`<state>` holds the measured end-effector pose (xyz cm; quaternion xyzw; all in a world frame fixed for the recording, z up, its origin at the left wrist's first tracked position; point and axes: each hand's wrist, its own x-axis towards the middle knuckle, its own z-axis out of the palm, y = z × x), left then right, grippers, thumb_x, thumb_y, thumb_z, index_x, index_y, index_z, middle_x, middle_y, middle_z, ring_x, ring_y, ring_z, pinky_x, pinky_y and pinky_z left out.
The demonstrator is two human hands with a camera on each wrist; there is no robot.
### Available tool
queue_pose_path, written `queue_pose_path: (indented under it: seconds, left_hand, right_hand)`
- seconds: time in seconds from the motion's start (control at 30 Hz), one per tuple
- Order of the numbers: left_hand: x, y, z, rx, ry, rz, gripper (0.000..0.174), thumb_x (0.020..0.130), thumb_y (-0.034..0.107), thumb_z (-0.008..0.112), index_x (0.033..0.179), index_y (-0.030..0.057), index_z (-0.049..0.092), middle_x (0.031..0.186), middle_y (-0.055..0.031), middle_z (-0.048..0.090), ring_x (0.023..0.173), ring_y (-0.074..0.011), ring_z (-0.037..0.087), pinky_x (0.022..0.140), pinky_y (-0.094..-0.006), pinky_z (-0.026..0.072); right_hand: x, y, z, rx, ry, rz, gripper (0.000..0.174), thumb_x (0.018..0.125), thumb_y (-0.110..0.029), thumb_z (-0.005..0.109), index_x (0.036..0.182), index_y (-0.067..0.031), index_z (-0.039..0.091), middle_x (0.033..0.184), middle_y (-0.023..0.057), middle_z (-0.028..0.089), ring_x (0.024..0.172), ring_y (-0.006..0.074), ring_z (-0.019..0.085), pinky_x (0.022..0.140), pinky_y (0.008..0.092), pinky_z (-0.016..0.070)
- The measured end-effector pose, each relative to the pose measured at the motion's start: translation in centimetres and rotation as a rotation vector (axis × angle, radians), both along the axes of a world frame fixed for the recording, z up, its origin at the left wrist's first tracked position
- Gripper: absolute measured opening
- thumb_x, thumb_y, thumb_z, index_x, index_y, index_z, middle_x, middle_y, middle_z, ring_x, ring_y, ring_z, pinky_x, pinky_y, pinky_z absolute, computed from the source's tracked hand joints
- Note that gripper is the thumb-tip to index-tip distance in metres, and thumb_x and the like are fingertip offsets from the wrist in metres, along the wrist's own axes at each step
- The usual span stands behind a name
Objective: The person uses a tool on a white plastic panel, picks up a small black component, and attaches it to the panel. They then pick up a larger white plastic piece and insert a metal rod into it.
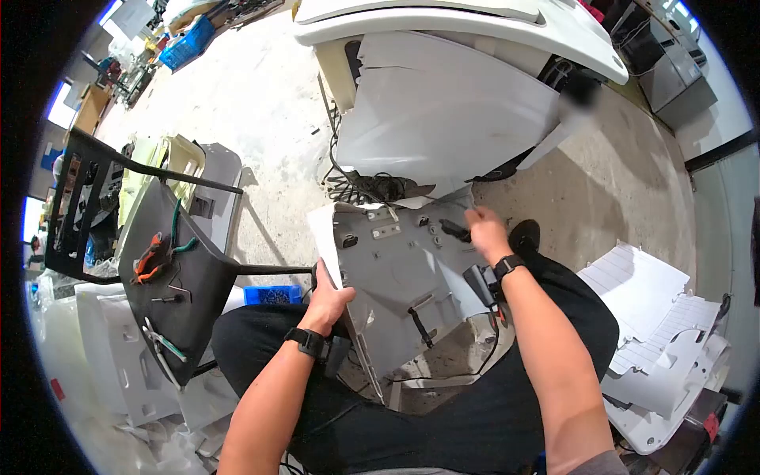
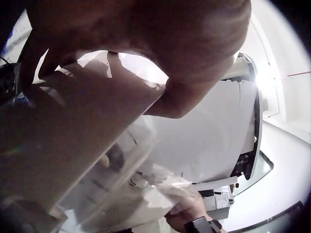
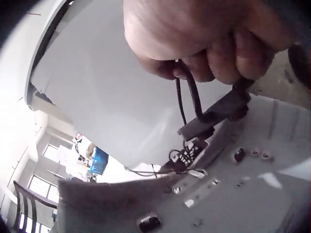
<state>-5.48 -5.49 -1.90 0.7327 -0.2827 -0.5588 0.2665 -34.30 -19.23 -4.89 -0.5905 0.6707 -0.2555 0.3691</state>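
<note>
A grey moulded panel [image 1: 396, 277] with clips and slots lies tilted between the person's knees. The left hand [image 1: 326, 302] grips its left edge; in the left wrist view that hand [image 2: 160, 34] arches over the panel's side [image 2: 73, 131]. Over the panel's upper right corner, the right hand [image 1: 488, 233] holds a small dark part [image 1: 455, 230]. Seen from the right wrist, the fingers of this hand [image 3: 194, 43] curl round a bent dark rod [image 3: 193, 94] joined to a flat dark bar [image 3: 214, 116]. Whether the bar touches the panel cannot be told.
A large white shell [image 1: 451, 103] stands ahead, with dark cables [image 1: 380, 187] at its foot. On the left, a black chair [image 1: 170, 277] bears pliers [image 1: 150, 260] and other tools. Near it is a blue bin [image 1: 271, 295]. White panels [image 1: 641, 293] are piled at right.
</note>
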Motion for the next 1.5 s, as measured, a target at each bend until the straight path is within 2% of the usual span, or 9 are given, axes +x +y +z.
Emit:
queue_pose_path:
  seconds: [0.47, 0.6, 0.7, 0.87, 0.93, 1.1, 1.3, 1.43, 1.5]
  left_hand:
    - [0.7, 3.0, 0.6, -0.071, -0.05, 0.019, 0.098, 0.065, 0.004, 0.059, 0.143, 0.0035, 0.0, 0.129, -0.0187, 0.042, 0.114, -0.0266, 0.046, 0.093, -0.03, 0.0386]
    - [0.8, 3.6, 1.1, -0.083, -0.052, 0.02, 0.098, 0.065, 0.006, 0.06, 0.143, 0.0026, -0.001, 0.131, -0.0205, 0.04, 0.116, -0.0271, 0.046, 0.094, -0.0298, 0.0381]
    - [0.3, 3.3, 1.5, -0.121, -0.101, -0.003, 0.1, 0.066, 0.01, 0.062, 0.142, -0.0007, -0.003, 0.132, -0.0235, 0.039, 0.115, -0.0279, 0.047, 0.094, -0.0297, 0.0387]
    - [-0.8, 2.4, 2.2, -0.165, -0.189, -0.104, 0.107, 0.064, 0.028, 0.069, 0.14, -0.007, 0.001, 0.12, -0.0316, 0.049, 0.111, -0.0355, 0.052, 0.091, -0.0337, 0.0428]
    - [-1.4, 1.9, 3.5, -0.193, -0.153, -0.106, 0.098, 0.071, 0.036, 0.064, 0.14, -0.0073, 0.009, 0.124, -0.0317, 0.045, 0.116, -0.0368, 0.047, 0.096, -0.035, 0.0387]
    - [-1.7, 1.9, 3.0, -0.288, 0.004, -0.016, 0.082, 0.079, 0.032, 0.054, 0.139, -0.0075, 0.014, 0.13, -0.0314, 0.04, 0.123, -0.0367, 0.04, 0.1, -0.035, 0.0335]
    - [-1.5, 2.3, 2.0, -0.387, -0.048, -0.042, 0.072, 0.082, 0.027, 0.049, 0.138, -0.0078, 0.02, 0.129, -0.0311, 0.042, 0.121, -0.036, 0.042, 0.101, -0.0332, 0.0322]
    - [-1.5, 1.6, 5.2, -0.303, 0.281, 0.226, 0.068, 0.084, 0.03, 0.05, 0.138, -0.004, 0.026, 0.118, -0.025, 0.053, 0.105, -0.0264, 0.056, 0.088, -0.0317, 0.0425]
    - [-0.8, 1.0, 3.6, -0.408, 0.177, 0.255, 0.062, 0.085, 0.032, 0.05, 0.133, -0.0036, 0.034, 0.11, -0.0197, 0.058, 0.098, -0.0226, 0.059, 0.085, -0.0311, 0.0439]
  right_hand:
    - [-0.7, -0.2, -2.3, 0.02, 0.124, -0.036, 0.031, 0.08, -0.028, 0.055, 0.088, 0.0004, 0.064, 0.088, 0.0221, 0.063, 0.086, 0.0381, 0.06, 0.074, 0.0405, 0.0471]
    - [4.1, 2.9, 1.5, 0.104, -0.19, 0.338, 0.035, 0.076, -0.033, 0.064, 0.084, 0.0002, 0.066, 0.077, 0.0158, 0.065, 0.07, 0.0206, 0.062, 0.064, 0.033, 0.047]
    - [7.8, 7.4, 4.8, 0.232, -0.296, 0.508, 0.037, 0.08, -0.036, 0.063, 0.076, 0.001, 0.064, 0.061, 0.0107, 0.058, 0.057, 0.0141, 0.049, 0.056, 0.0312, 0.0415]
    - [10.7, 11.9, 6.7, 0.293, -0.385, 0.373, 0.036, 0.083, -0.035, 0.062, 0.073, -0.0002, 0.066, 0.052, 0.0025, 0.049, 0.054, 0.0093, 0.042, 0.051, 0.0283, 0.0363]
    - [10.9, 11.9, 7.0, 0.338, -0.421, 0.322, 0.033, 0.085, -0.03, 0.063, 0.083, 0.0027, 0.067, 0.068, -0.001, 0.059, 0.064, 0.0047, 0.046, 0.058, 0.0233, 0.0382]
    - [11.0, 11.0, 9.3, 0.41, -0.467, 0.334, 0.036, 0.08, -0.031, 0.068, 0.088, 0.0038, 0.066, 0.068, 0.0014, 0.059, 0.062, 0.0065, 0.045, 0.056, 0.023, 0.0377]
    - [11.1, 10.6, 9.0, 0.041, 0.065, 0.493, 0.037, 0.07, -0.027, 0.073, 0.081, 0.0058, 0.062, 0.066, 0.0119, 0.061, 0.061, 0.015, 0.058, 0.057, 0.0298, 0.0455]
    - [8.4, 8.0, 9.3, 0.189, -0.241, 0.367, 0.022, 0.076, -0.008, 0.065, 0.093, 0.0073, 0.062, 0.082, 0.0098, 0.066, 0.068, 0.0123, 0.06, 0.061, 0.0256, 0.048]
    - [6.7, 6.5, 12.3, 0.238, -0.227, 0.325, 0.021, 0.078, -0.006, 0.062, 0.094, 0.0082, 0.061, 0.084, 0.0083, 0.065, 0.071, 0.0131, 0.06, 0.065, 0.025, 0.0484]
